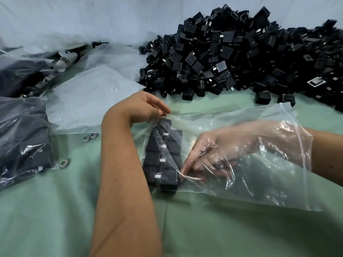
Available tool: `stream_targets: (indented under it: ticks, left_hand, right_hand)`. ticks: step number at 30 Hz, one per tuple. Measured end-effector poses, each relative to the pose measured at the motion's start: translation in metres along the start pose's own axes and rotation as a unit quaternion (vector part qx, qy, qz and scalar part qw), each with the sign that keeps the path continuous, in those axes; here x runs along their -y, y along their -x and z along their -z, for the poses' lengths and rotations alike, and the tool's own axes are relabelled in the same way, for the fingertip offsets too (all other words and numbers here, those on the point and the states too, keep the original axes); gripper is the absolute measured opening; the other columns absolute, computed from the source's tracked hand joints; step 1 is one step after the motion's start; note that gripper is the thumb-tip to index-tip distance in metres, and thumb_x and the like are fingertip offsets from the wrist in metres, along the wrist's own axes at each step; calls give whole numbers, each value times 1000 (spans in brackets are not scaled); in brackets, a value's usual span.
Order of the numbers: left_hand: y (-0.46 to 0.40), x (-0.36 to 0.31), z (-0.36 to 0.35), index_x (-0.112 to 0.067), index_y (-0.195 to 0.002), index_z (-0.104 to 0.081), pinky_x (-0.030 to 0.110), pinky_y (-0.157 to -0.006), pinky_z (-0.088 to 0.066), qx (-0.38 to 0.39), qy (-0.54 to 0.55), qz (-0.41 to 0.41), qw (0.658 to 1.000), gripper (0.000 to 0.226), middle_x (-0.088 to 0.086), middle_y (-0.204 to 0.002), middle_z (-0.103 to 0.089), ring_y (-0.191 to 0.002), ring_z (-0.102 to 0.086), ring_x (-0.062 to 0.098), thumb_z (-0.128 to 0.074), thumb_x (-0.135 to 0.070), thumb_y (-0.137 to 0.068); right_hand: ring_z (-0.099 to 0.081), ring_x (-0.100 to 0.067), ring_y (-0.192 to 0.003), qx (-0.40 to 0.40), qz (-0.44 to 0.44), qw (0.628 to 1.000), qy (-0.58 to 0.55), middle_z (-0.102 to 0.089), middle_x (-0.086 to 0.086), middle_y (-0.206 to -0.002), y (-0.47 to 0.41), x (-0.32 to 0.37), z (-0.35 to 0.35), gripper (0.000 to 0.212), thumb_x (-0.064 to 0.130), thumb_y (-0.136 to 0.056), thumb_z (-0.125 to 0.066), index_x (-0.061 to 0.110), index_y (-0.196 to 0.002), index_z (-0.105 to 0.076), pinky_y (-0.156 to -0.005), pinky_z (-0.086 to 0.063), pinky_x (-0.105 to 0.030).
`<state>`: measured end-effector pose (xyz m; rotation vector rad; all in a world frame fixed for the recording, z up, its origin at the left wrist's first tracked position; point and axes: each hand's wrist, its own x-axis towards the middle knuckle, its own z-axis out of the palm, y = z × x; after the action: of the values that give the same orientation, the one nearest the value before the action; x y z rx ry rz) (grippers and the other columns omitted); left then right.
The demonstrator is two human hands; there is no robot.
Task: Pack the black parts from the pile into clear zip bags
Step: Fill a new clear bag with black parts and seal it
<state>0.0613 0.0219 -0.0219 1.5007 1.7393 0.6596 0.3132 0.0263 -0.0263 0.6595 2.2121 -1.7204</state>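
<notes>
Stacking parts (162, 154) in two tidy columns against the closed bottom of the bag (241, 160), lower centre of the frame. Right hand (222, 147) deep inside through the mouth at the right edge, fingers (193, 166) bent and pressing on the side of the stack, seemingly nudging rather than holding anything; hard to be sure through the creased film. Left hand (146, 106) outside, above the stack, fingers (163, 111) pinched shut on the bag's upper corner. Best to keep that pinch taut so the film stays flat and the rows cannot tip; best also to push each piece flush against its neighbour, metal tabs facing one way as in the rows already laid, before reaching for more. Worth drawing the right hand out slowly, wrist low, so the plastic does not drag the stack apart. Loose pile (241, 56) heaped at upper right, just beyond the bag, within easy reach. Filled bags (22, 138) lying at the left edge, with flat empty bags (89, 97) between them and the left hand. Green surface (55, 210) bare in the lower left. Probably much room left in this bag, so sealing looks some way off.
</notes>
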Motion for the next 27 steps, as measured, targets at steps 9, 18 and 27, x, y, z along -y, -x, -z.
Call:
stream_targets:
  ticks: [9,18,27]
  left_hand:
    - [0,-1,-1,-26,-89,-80,26,-80,-48,18,-11,9,1000,28,1,-91,-77,-88,-64,13,-71,-1,-92]
    - [-2,-1,-1,-26,-86,-81,23,-71,-46,13,-24,13,1000,26,0,-85,-76,-80,-63,10,-73,-3,-91]
    - [-1,-2,-1,-24,-87,-80,22,-67,-45,15,-27,17,999,24,-2,-81,-74,-76,-60,8,-72,-2,-92]
  right_hand:
    - [-63,-9,-56,36,-2,998,55,-75,-4,-87,0,8,1,28,4,-105,-53,7,-129,-68,-52,-51,-23]
    - [-60,-14,-49,-12,-7,999,-40,-68,-14,-80,-4,-4,-1,25,14,-109,-44,11,-119,-67,-50,-49,-29]
    - [-69,-17,-64,-45,-2,997,-63,-74,-5,-80,4,-2,0,24,11,-110,-42,1,-115,-63,-68,-60,-33]
